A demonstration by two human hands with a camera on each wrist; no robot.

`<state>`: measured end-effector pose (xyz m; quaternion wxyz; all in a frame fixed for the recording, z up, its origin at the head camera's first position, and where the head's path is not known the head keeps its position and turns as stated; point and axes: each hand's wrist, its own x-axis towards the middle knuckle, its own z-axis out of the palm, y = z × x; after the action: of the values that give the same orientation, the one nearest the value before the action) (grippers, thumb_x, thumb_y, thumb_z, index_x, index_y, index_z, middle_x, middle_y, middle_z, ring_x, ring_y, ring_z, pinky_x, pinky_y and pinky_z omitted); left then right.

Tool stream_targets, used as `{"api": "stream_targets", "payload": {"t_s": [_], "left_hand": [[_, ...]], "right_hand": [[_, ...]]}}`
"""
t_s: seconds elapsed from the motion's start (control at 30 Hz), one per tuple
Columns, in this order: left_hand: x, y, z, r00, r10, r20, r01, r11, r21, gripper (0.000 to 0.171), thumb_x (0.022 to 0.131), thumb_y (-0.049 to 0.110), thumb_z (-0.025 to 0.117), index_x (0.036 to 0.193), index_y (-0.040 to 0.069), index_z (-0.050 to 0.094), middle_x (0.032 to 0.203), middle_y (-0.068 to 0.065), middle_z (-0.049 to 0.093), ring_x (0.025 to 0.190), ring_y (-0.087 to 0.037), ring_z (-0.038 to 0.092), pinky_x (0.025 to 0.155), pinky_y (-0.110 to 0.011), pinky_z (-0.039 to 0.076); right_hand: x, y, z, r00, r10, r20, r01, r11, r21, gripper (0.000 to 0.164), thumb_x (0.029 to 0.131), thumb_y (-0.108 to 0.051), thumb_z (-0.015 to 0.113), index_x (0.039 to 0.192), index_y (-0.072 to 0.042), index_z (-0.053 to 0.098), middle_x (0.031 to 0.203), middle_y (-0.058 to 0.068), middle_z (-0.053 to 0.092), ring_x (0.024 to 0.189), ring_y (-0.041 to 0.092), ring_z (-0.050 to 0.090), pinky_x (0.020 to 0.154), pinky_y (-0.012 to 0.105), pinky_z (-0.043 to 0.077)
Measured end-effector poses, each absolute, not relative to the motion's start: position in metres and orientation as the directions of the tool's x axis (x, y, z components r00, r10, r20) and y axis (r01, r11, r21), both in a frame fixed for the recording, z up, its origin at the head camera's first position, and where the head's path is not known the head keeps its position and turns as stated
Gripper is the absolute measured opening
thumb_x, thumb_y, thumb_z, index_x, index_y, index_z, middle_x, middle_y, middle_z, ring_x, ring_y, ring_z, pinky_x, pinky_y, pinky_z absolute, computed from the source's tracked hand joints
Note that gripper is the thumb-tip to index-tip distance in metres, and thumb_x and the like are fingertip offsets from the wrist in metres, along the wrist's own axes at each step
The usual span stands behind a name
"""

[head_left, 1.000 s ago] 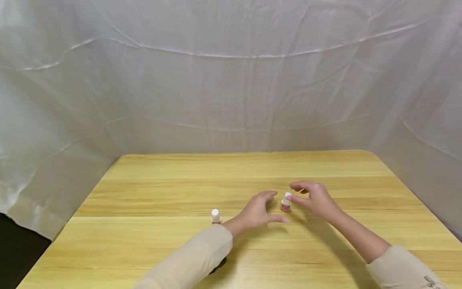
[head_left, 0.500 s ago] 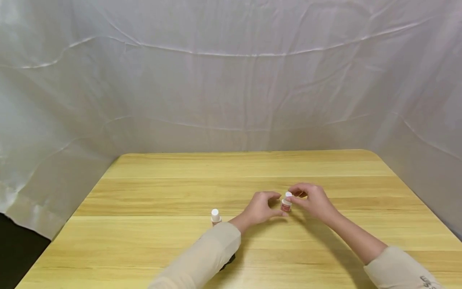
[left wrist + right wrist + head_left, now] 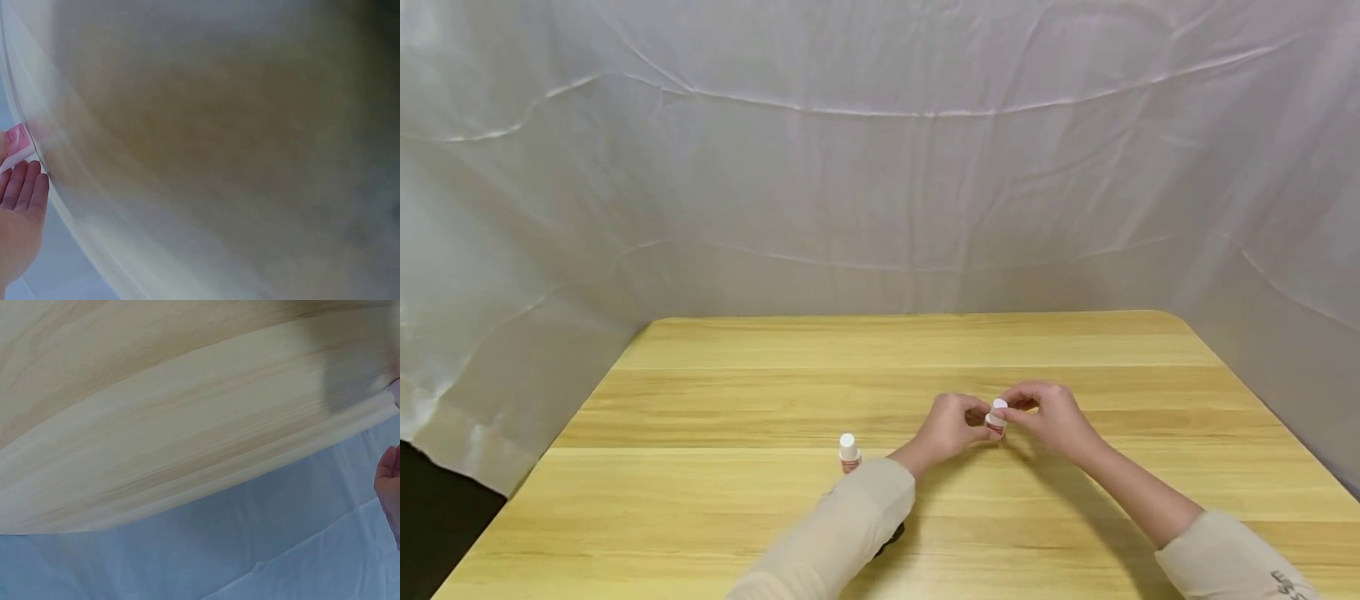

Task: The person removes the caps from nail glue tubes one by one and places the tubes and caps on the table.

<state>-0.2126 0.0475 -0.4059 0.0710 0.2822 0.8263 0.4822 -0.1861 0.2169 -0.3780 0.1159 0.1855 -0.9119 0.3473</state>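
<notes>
A small white-capped bottle (image 3: pixel 995 422) with a red label stands upright on the table, right of the middle. From its left, the thumb and fingers of my left hand (image 3: pixel 949 427) close round its lower part. My right hand (image 3: pixel 1051 414) pinches the white cap (image 3: pixel 1000 404) from the right, thumb in front. In the left wrist view the pink label of the bottle (image 3: pixel 19 141) shows at the left edge, just above the fingers of a hand (image 3: pixel 22 237). Only a sliver of a hand (image 3: pixel 389 490) enters the right wrist view.
Another bottle (image 3: pixel 849 454) of the same kind stands upright to the left, its base hidden behind my left sleeve (image 3: pixel 857 517). A dark strap (image 3: pixel 891 540) shows under that sleeve. The wooden table (image 3: pixel 760 400) is enclosed by a pale hanging sheet (image 3: pixel 880 200).
My left hand has moved right and its thumb and fingers have closed in round the bottle. My right fingers have come together on the cap. More of the other bottle shows.
</notes>
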Motion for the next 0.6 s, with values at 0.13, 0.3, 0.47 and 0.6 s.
{"api": "stream_targets", "payload": {"t_s": [0.13,0.3,0.47,0.6], "left_hand": [[-0.2137,0.0502,-0.4062,-0.829,0.534,0.166,0.406,0.371,0.835,0.018,0.081,0.008,0.07,0.096,0.0,0.072,0.093,-0.01,0.073,0.08,-0.009,0.069,0.069,-0.01,0.052],[-0.2152,0.0529,-0.4078,-0.835,0.523,0.171,0.393,0.349,0.851,0.013,0.083,0.004,0.068,0.094,-0.001,0.072,0.089,-0.011,0.073,0.077,-0.01,0.069,0.067,-0.01,0.052],[-0.2147,0.0536,-0.4079,-0.849,0.5,0.171,0.382,0.356,0.853,0.013,0.082,0.004,0.069,0.093,0.0,0.072,0.086,-0.01,0.073,0.075,-0.009,0.069,0.066,-0.01,0.052],[-0.2137,0.0537,-0.4072,-0.853,0.49,0.179,0.388,0.367,0.845,0.013,0.081,0.006,0.07,0.092,0.001,0.073,0.085,-0.008,0.073,0.074,-0.007,0.069,0.065,-0.01,0.051]], "right_hand": [[-0.1857,0.2175,-0.3785,-0.906,-0.253,0.339,-0.415,0.691,-0.592,0.007,0.077,-0.009,0.073,0.082,-0.004,0.071,0.081,0.007,0.071,0.071,0.006,0.062,0.066,0.025,0.055],[-0.186,0.2176,-0.3776,-0.913,-0.241,0.33,-0.399,0.698,-0.594,0.006,0.077,-0.008,0.074,0.082,-0.005,0.072,0.082,0.006,0.071,0.073,0.006,0.062,0.068,0.026,0.055],[-0.1864,0.2181,-0.3774,-0.913,-0.251,0.322,-0.401,0.697,-0.595,0.007,0.078,-0.009,0.073,0.083,-0.005,0.072,0.084,0.006,0.071,0.074,0.009,0.064,0.069,0.026,0.055],[-0.1858,0.2184,-0.3778,-0.915,-0.249,0.317,-0.397,0.688,-0.607,0.008,0.079,-0.009,0.073,0.085,-0.004,0.071,0.084,0.007,0.071,0.075,0.012,0.064,0.068,0.027,0.055]]}}
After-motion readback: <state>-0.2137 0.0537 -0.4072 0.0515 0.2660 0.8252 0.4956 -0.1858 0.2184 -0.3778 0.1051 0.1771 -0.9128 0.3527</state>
